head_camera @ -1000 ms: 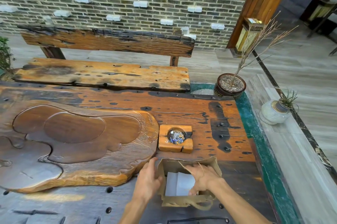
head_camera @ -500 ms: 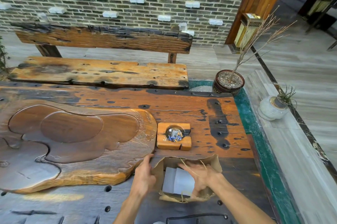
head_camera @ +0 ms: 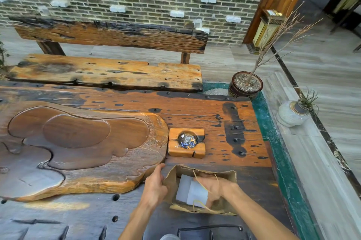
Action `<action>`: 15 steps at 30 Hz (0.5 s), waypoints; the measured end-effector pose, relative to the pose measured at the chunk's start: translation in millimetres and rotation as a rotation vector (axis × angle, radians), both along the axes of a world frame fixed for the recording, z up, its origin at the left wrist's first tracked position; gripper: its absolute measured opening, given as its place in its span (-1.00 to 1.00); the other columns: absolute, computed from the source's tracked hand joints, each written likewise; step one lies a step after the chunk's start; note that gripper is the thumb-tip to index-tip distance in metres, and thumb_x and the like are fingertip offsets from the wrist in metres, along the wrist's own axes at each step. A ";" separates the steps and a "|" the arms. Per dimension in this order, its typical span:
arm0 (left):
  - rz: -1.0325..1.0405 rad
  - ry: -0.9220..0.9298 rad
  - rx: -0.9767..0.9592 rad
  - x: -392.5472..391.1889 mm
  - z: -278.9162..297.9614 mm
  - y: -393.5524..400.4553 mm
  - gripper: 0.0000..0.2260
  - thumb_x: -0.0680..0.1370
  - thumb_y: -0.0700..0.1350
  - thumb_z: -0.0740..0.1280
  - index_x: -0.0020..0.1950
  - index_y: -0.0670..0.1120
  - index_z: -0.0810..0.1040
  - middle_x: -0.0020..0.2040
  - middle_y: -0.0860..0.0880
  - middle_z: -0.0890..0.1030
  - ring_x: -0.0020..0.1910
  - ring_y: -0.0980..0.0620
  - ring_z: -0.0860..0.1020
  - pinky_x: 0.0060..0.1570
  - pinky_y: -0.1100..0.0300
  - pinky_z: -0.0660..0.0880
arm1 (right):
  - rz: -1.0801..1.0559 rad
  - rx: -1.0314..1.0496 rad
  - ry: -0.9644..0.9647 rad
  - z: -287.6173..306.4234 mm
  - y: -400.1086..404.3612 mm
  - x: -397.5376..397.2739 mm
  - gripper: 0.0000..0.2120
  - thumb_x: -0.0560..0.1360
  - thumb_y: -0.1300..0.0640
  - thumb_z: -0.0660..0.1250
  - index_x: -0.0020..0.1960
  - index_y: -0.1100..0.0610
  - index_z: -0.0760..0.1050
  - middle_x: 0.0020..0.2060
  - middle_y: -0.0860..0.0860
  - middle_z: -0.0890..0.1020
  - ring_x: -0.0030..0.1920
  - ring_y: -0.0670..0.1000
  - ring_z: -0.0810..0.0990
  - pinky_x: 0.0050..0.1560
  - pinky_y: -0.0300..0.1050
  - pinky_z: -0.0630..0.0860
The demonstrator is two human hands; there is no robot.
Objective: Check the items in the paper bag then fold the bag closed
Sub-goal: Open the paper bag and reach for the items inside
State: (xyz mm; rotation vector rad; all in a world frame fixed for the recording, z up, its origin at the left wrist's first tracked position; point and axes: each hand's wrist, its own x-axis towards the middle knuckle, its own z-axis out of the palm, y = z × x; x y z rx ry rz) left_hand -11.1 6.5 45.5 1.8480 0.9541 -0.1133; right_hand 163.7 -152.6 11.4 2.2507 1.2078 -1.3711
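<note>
A brown paper bag stands open on the dark wooden table near its front edge. White paper items show inside it. My left hand holds the bag's left wall from outside, thumb at the rim. My right hand reaches down into the bag's mouth, its fingers curled over the white items; whether they grip them I cannot tell. The bag's twine handles loop over that hand and the near rim.
A wooden ashtray with butts sits just behind the bag. A large carved wooden tea tray fills the table's left. Behind stand a rough wooden bench, a potted dry branch and a white vase on the right ledge.
My right hand has gone deeper into the bag, down over the white items. My left hand has shifted slightly along the bag's left wall.
</note>
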 end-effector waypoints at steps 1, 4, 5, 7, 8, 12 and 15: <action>0.001 -0.005 -0.001 0.4 -0.2 -0.5 -0.34 0.39 -0.41 0.31 0.45 -0.04 0.36 -0.29 0.04 0.47 -0.32 0.13 0.48 -0.42 0.32 0.43 | 0.026 -0.005 -0.033 -2.6 0.9 -0.4 0.01 0.31 0.14 0.62 0.58 0.02 0.09 0.52 0.09 0.31 0.46 0.16 0.35 0.41 -0.02 0.37; -0.002 -0.033 -0.005 1.0 -1.3 -1.8 -0.36 0.38 -0.41 0.32 0.42 -0.03 0.40 -0.31 0.09 0.49 -0.34 0.15 0.51 -0.43 0.34 0.44 | 0.059 -0.031 -0.107 -10.1 4.6 -4.5 -0.23 0.34 0.21 0.59 0.47 0.07 0.33 0.41 0.13 0.44 0.37 0.18 0.46 0.30 0.00 0.46; -0.006 -0.046 -0.011 1.4 -1.5 -2.6 -0.38 0.38 -0.39 0.32 0.40 -0.02 0.41 -0.30 0.13 0.50 -0.31 0.12 0.55 -0.43 0.36 0.44 | 0.070 -0.047 -0.119 -11.5 6.2 -6.5 -0.27 0.36 0.24 0.57 0.45 0.07 0.37 0.41 0.13 0.44 0.37 0.18 0.46 0.32 0.00 0.47; -0.006 -0.071 -0.028 1.8 -1.4 -5.6 -0.42 0.40 -0.35 0.34 0.38 0.01 0.42 -0.25 0.21 0.49 -0.13 -0.01 0.63 -0.41 0.39 0.45 | 0.083 -0.089 -0.123 -16.3 7.3 -8.7 -0.36 0.42 0.31 0.50 0.44 0.10 0.40 0.41 0.14 0.45 0.38 0.18 0.47 0.35 -0.01 0.47; -0.004 -0.081 -0.035 2.4 -0.7 -7.4 -0.43 0.40 -0.34 0.34 0.38 0.02 0.42 -0.24 0.24 0.47 -0.09 -0.01 0.64 -0.39 0.43 0.46 | 0.096 -0.105 -0.122 -17.5 6.8 -9.6 -0.42 0.45 0.35 0.45 0.43 0.12 0.41 0.41 0.15 0.47 0.37 0.18 0.49 0.35 -0.02 0.47; -0.005 -0.100 -0.050 3.1 -3.7 -10.3 -0.39 0.38 -0.39 0.36 0.38 0.00 0.43 -0.29 0.23 0.44 -0.32 0.41 0.53 -0.37 0.55 0.40 | 0.195 -0.117 -0.165 -18.7 5.9 -14.9 -0.48 0.51 0.36 0.36 0.44 0.09 0.43 0.42 0.14 0.44 0.37 0.19 0.49 0.34 0.02 0.49; -0.010 -0.110 -0.056 3.4 -7.5 -11.1 -0.38 0.37 -0.40 0.35 0.38 -0.01 0.42 -0.33 0.19 0.46 -0.33 0.52 0.50 -0.39 0.57 0.38 | 0.392 -0.107 -0.229 -18.0 9.8 -18.8 -0.48 0.52 0.37 0.35 0.44 0.10 0.42 0.39 0.19 0.45 0.38 0.23 0.45 0.33 0.09 0.47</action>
